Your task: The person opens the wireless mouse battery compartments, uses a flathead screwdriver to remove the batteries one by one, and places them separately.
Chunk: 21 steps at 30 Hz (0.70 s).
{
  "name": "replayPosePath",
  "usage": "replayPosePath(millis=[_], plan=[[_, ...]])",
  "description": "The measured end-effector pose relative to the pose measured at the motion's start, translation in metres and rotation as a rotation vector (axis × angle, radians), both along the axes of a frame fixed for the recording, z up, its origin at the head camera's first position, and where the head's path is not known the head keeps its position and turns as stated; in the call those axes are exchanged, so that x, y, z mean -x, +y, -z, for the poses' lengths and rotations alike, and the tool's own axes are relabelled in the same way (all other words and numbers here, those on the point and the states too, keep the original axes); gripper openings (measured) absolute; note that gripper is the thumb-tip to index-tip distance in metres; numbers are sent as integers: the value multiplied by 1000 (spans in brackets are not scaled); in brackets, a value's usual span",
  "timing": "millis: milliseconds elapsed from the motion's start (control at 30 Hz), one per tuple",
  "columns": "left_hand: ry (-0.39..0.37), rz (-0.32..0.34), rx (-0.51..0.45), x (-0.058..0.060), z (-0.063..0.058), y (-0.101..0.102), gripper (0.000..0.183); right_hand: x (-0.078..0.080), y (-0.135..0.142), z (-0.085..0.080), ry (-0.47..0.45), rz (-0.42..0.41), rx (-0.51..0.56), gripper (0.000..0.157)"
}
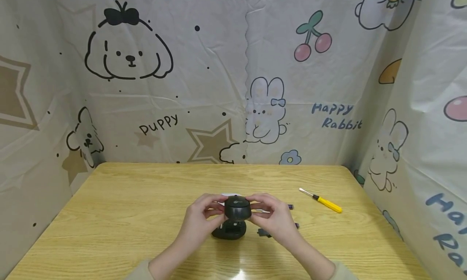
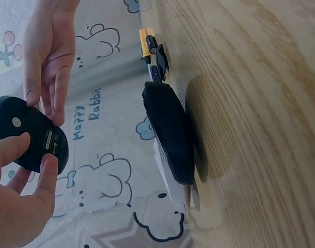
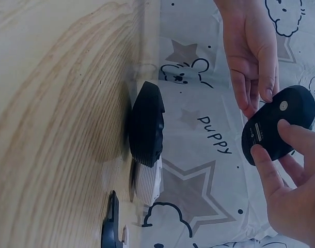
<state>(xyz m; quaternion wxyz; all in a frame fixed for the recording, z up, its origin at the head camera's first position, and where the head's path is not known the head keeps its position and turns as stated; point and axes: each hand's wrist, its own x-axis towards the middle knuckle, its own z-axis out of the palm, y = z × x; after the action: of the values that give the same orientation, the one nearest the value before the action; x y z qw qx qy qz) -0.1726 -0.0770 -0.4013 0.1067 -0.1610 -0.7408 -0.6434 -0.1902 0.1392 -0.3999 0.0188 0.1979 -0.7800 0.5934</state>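
Both hands hold a black rounded device part (image 1: 238, 209) above the table, one at each side. My left hand (image 1: 202, 218) pinches its left edge, and the right hand (image 1: 273, 218) pinches its right edge. A small round silver spot and a printed label show on its underside in both wrist views. Below it on the table lies another black device part (image 1: 230, 232), its hollow top facing up. The raised part and the fingers hide some of it. A small black piece (image 1: 263, 232) lies by the right hand.
A screwdriver (image 1: 322, 201) with a yellow handle lies at the right. Small purple-ended cylinders, perhaps batteries (image 1: 290, 207), are partly hidden behind the right hand. Something white and flat (image 3: 148, 183) lies behind the lower black part. Printed cloth (image 1: 204, 69) hangs around the wooden table (image 1: 127, 215).
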Motion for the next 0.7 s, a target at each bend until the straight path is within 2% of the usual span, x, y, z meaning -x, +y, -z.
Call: replayPosePath(millis=[400,700], plan=[[40,-31,102,0,-1,-4,34,-1,-1,-1,32,14,-34,34],[32,-45,196,0,1,-5,28,-2,-2,-5,-6,-6,-17,30]])
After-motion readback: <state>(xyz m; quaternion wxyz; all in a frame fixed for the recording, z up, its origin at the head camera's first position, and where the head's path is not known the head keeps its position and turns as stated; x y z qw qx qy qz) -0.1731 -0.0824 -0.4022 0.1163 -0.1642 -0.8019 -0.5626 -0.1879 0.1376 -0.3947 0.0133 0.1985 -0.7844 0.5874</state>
